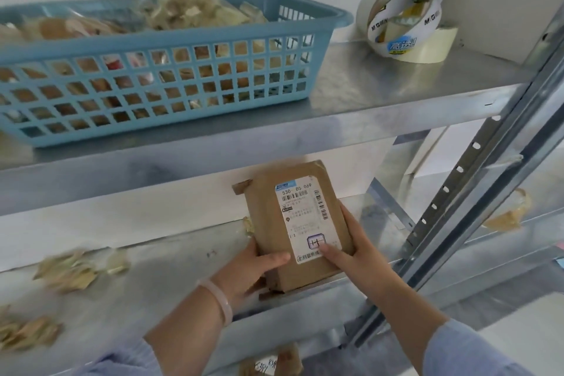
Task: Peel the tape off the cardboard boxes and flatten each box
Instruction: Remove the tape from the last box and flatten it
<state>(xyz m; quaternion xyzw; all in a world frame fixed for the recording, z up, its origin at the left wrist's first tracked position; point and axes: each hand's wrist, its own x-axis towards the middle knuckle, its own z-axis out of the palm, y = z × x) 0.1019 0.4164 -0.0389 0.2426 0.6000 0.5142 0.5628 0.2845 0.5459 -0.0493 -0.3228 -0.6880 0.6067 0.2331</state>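
A small brown cardboard box with a white shipping label rests at the front of the lower metal shelf. My left hand grips its near left corner, thumb on top. My right hand holds its right side, with the index finger pressed on the label's lower end. Brown tape ends stick out at the box's far left corner and under its near edge. The box is closed and unflattened.
A blue plastic basket full of crumpled peeled tape sits on the upper shelf, with tape rolls to its right. Crumpled tape scraps lie on the lower shelf's left. A perforated metal upright runs along the right.
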